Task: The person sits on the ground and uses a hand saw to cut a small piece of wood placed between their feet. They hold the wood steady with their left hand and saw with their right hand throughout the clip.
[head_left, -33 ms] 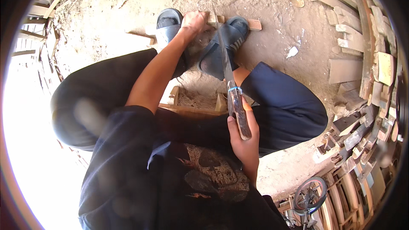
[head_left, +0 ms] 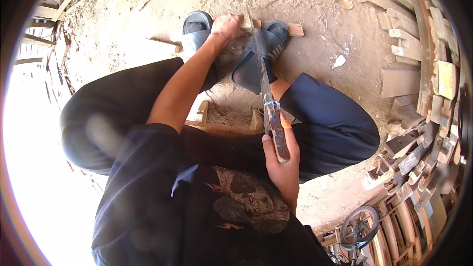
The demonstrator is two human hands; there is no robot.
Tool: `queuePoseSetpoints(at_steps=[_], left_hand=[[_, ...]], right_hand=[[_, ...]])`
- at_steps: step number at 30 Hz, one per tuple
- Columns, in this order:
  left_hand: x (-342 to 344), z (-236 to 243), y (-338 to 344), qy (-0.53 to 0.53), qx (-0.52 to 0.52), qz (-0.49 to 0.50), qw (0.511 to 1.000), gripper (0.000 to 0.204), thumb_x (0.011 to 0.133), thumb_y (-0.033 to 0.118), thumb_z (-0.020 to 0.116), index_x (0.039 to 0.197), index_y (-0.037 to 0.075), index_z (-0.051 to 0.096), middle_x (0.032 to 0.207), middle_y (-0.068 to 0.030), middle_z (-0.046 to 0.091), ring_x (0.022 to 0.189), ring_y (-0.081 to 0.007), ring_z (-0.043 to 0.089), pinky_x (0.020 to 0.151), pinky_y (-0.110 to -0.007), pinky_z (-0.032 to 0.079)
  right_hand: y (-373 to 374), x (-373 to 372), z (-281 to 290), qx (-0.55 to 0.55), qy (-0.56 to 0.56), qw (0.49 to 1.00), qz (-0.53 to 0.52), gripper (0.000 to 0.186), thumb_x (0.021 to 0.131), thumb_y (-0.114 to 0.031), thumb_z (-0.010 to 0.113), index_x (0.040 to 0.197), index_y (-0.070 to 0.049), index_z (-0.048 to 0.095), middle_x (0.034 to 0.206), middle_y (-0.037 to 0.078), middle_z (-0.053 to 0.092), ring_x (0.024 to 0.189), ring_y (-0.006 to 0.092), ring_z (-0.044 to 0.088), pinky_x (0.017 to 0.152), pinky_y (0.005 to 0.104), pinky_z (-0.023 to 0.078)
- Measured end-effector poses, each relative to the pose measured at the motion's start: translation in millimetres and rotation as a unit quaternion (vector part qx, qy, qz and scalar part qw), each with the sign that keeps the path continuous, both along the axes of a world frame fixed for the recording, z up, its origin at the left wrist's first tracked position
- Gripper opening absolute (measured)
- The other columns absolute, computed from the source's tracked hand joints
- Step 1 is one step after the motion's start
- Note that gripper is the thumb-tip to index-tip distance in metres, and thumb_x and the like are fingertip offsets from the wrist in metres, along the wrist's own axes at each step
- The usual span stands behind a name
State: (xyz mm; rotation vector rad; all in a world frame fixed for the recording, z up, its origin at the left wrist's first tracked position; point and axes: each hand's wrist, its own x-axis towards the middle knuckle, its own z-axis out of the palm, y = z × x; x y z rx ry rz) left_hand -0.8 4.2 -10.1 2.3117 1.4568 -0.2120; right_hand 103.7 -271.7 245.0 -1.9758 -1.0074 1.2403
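Observation:
My right hand (head_left: 285, 170) is wrapped around the dark wooden handle of a handsaw (head_left: 262, 71). The handle has a blue tie near the blade, and the narrow blade points away from me. Far ahead, its tip part crosses a short strip of wood (head_left: 248, 23) lying between my feet. My left hand (head_left: 227, 26) is closed on the left part of that strip, with the fingertips partly hidden. My right sandaled foot (head_left: 270, 39) rests over the strip, and a wooden end (head_left: 295, 30) shows to its right. My left sandaled foot (head_left: 197, 28) is beside the left hand.
Below my legs is a low wooden seat or frame (head_left: 221, 129). Stacked wood offcuts (head_left: 406, 81) line the right side. A small wheel (head_left: 359, 226) stands at the lower right. A plank (head_left: 162, 44) lies left of my feet on the dirt floor (head_left: 315, 0).
The whole view has shifted very slightly. Both hands, the handsaw and the wood strip keep nearly the same places relative to each other.

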Motion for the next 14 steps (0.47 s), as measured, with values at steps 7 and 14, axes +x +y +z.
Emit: queuePoseSetpoints(at_steps=[7,14], left_hand=[[3,-9,5,0.052,-0.005,-0.023,0.998,0.045,0.077,0.05,0.07,0.109,0.018,0.067,0.099,-0.0106,0.069,0.094,-0.0262,0.068,0.08,-0.038,0.054],[4,-16,9,0.052,0.0,-0.042,0.998,0.053,0.075,0.051,0.073,0.115,0.017,0.063,0.103,-0.0126,0.068,0.099,-0.031,0.065,0.084,-0.04,0.053]], right_hand=[[-23,5,15,0.0,-0.023,1.0,0.012,0.055,0.089,-0.004,0.057,0.141,-0.003,0.039,0.11,0.022,0.064,0.097,0.0254,0.067,0.081,0.0319,0.048],[6,-3,-30,0.037,-0.002,0.999,0.0,0.059,0.088,-0.008,0.061,0.143,-0.007,0.038,0.111,0.02,0.064,0.097,0.0301,0.067,0.082,0.0296,0.048]])
